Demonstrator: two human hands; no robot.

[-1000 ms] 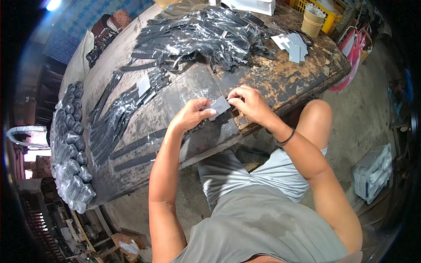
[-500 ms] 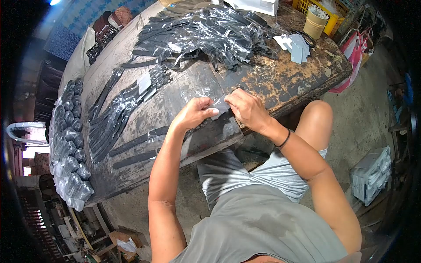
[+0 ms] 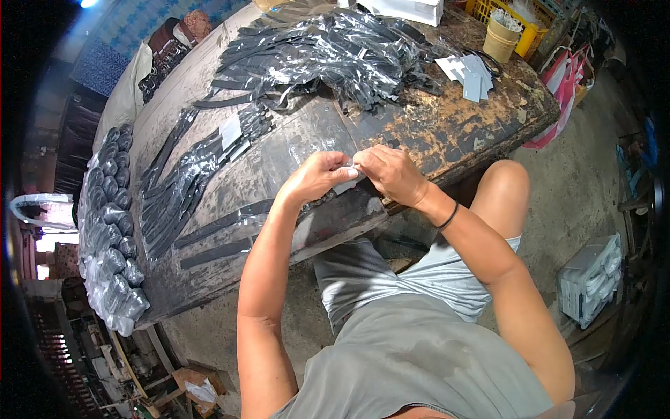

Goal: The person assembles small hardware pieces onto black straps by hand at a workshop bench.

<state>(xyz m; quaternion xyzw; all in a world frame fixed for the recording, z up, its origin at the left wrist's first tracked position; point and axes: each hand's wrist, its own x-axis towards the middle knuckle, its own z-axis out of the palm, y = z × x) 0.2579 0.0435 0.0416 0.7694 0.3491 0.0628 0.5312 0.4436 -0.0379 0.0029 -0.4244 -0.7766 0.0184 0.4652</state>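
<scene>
Near the front edge of the worn table (image 3: 293,143), my left hand (image 3: 321,176) and my right hand (image 3: 391,172) meet fingertip to fingertip. Both pinch a small piece of clear plastic film (image 3: 347,183), mostly covered by the fingers. Left of my left forearm lie two black strips in clear plastic (image 3: 216,255). Beyond them is a fanned bundle of wrapped black strips (image 3: 185,178), with a pale card (image 3: 230,131) on top. A large heap of wrapped black strips (image 3: 328,56) covers the table's far part.
Rolled, plastic-wrapped bundles (image 3: 112,230) line the left table edge. Grey and white cards (image 3: 476,77), a beige cup (image 3: 501,38) and a yellow crate (image 3: 534,31) stand at the far right. A pink-and-white bag (image 3: 562,91) hangs beyond the corner. A wrapped package (image 3: 592,279) is on the floor.
My left hand has moved slightly right and my fingertips have come together. Less of the plastic film shows between them.
</scene>
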